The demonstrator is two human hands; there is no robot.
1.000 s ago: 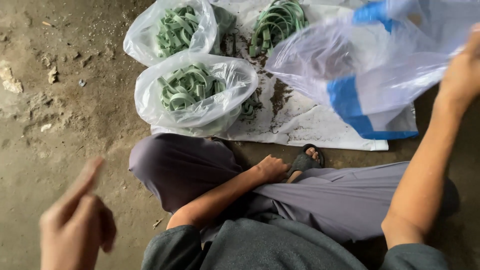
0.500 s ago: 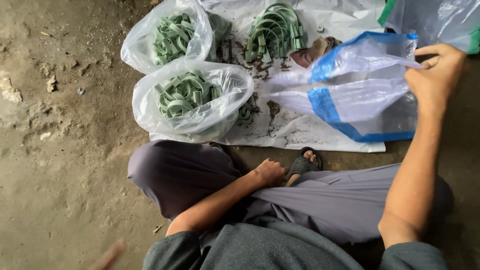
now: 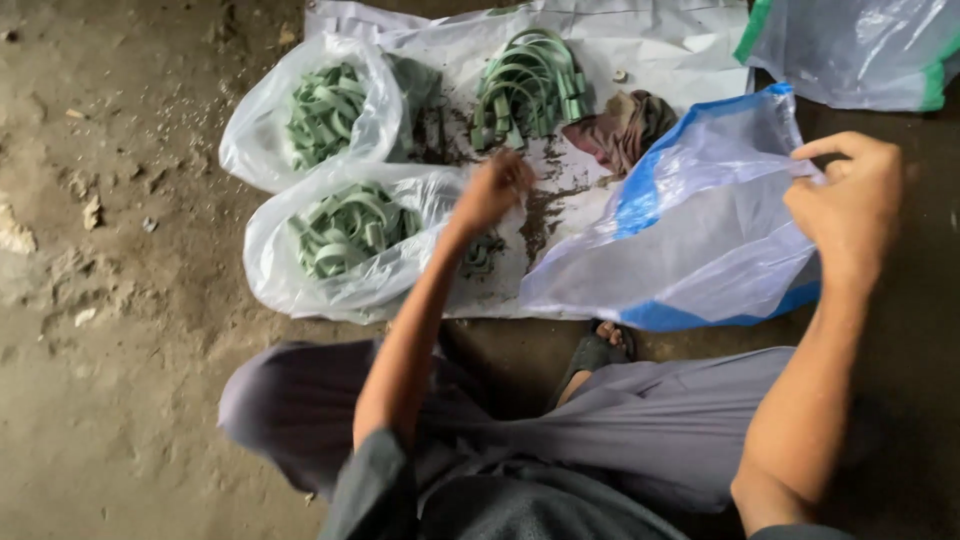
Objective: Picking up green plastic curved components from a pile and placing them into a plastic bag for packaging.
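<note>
We stretch our left hand (image 3: 492, 190) far out, fingers curled shut. Our right hand (image 3: 848, 205) is up, fingers pinched together.

Two clear plastic bags of green bands (image 3: 345, 235) at left on white plastic sheet (image 3: 660, 40), loose green bands pile (image 3: 530, 90) behind, blue-edged clear plastic bag (image 3: 690, 240) at right, brown crumpled cloth (image 3: 625, 125) between pile and bag.

Glossy thin plastic bag (image 3: 690, 250), rough matt dirt floor (image 3: 110, 300).

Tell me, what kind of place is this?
Probably a rough sorting spot on the ground: a bare dirt floor, a white sheet spread on it, and plastic bags full of green bands.
</note>
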